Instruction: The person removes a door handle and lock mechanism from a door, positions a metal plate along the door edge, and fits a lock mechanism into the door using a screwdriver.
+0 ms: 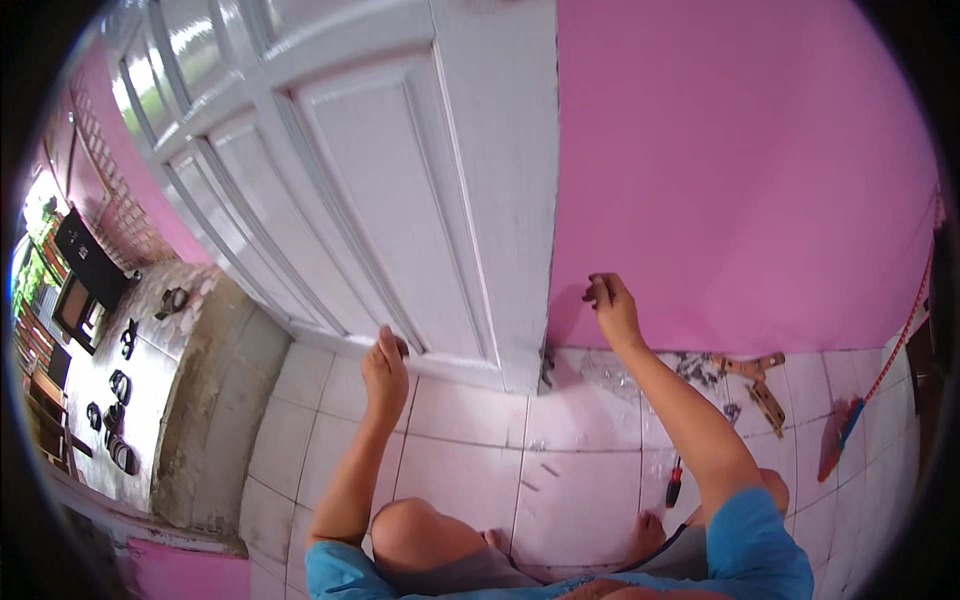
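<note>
A white panelled door (375,190) stands in front of me, its long free edge facing to the right. My left hand (384,372) is raised by the lower part of the door's face, one finger pointing up and the others partly curled; I see nothing held in it. Just right of the door's edge, my right hand (612,300) is raised before the pink wall (740,170). Its fingers are loosely bent and apart, the fingertips in shadow, with no object visible in them. On the floor by my right foot lies a red and black screwdriver (674,488).
Brown metal hardware pieces (766,408) lie near the wall, beside dark debris (700,370) and crumpled clear plastic (610,375). Small thin pieces (540,477) lie on the tiles between my feet. A broom (842,440) leans at right. Sandals (118,388) stand on the raised ledge at left.
</note>
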The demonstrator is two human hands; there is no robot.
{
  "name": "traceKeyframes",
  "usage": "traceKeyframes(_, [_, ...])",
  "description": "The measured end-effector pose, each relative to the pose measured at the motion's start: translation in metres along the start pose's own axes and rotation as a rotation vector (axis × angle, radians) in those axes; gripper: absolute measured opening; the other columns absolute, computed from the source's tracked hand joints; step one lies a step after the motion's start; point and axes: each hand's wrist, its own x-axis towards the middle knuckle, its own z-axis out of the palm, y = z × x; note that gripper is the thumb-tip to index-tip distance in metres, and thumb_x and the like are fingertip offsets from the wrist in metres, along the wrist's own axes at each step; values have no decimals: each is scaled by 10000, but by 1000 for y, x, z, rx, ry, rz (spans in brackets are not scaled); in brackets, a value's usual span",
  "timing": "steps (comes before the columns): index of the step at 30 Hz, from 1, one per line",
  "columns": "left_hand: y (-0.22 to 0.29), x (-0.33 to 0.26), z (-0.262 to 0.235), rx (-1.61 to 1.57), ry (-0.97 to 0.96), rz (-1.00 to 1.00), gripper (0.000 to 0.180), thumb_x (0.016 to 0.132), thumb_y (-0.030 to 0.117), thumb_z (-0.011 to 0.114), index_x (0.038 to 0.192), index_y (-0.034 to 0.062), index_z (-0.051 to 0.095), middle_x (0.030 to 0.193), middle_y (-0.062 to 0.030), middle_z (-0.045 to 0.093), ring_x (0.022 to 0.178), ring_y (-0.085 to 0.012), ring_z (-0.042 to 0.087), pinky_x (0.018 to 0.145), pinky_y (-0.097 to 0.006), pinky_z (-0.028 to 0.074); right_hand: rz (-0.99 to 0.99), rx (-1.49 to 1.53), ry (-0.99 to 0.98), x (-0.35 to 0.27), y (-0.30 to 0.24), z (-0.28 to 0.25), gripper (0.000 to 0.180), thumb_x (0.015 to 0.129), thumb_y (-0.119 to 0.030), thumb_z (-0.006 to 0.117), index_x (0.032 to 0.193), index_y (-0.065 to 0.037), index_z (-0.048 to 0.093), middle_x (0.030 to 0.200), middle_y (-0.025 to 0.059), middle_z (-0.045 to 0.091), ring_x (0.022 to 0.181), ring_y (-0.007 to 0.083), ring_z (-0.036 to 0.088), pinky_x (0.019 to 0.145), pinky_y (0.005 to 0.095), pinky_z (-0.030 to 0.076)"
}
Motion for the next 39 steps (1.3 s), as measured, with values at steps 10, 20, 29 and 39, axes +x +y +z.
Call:
traceKeyframes(10, [254,124,-18,-69,540,919,424,888,116,712,1249,-14,532,1220,-165,569,1079,-297,551,914,-388,458,-505,105,-220,-8,-166,9,561,1010,-352,600,1419,-9,431,1247,160,629,1139,252,631,926,374,527])
traceKeyframes(20, [358,158,-21,-49,607,661,761,811,520,792,1220,-58,515,1089,-142,526,992,-284,535,879,-403,464,-450,84,-285,-6,-180,-2,493,982,-309,644,1331,9,500,1201,176,663,1083,267,663,922,375,543])
traceKeyframes(29, [367,166,-13,-65,623,661,647,799,426,805,1121,-93,592,1028,-122,554,938,-221,540,879,-355,459,-486,122,-243,0,-171,-1,479,973,-288,647,1320,13,511,1174,210,670,1081,330,665,935,397,521])
traceKeyframes(39, [353,171,-4,-196,644,755,736,819,455,818,1234,-91,550,1110,-110,529,916,-219,510,857,-350,453,-523,112,-254,0,-172,-3,479,974,-279,643,1324,20,509,1165,228,670,1092,340,661,954,401,511])
